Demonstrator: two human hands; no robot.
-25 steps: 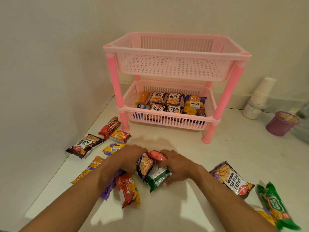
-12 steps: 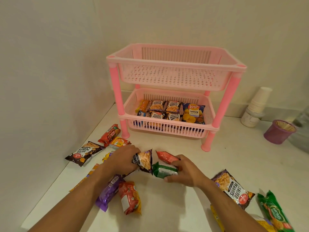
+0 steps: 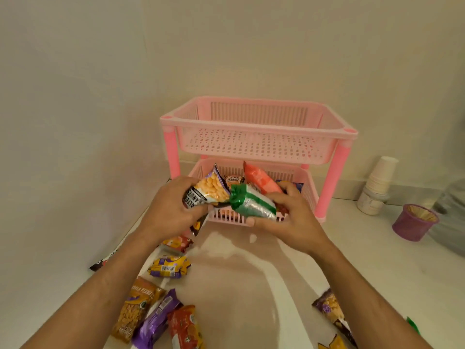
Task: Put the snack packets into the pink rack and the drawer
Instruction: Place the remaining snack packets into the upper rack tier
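The pink rack [image 3: 259, 124] stands against the wall with two tiers; its top tier holds nothing, and packets show in the bottom tier behind my hands. My left hand [image 3: 168, 210] grips a dark salted peanuts packet [image 3: 208, 191], raised in front of the lower tier. My right hand [image 3: 289, 217] holds a green packet [image 3: 254, 204] and a red packet [image 3: 259, 180] just beside it. Loose packets lie on the counter: a yellow one [image 3: 168, 267], an orange peanuts one [image 3: 136, 311], a purple one [image 3: 156, 323] and a red one [image 3: 185, 328].
A stack of paper cups [image 3: 377, 185] and a purple cup [image 3: 414, 221] stand at the right by the wall. More packets [image 3: 332, 313] lie at the lower right. The wall runs close along the left of the white counter [image 3: 246, 285].
Both hands have lifted off the counter with their packets and moved forward, up to the front of the rack's lower tier. The view has tilted up.
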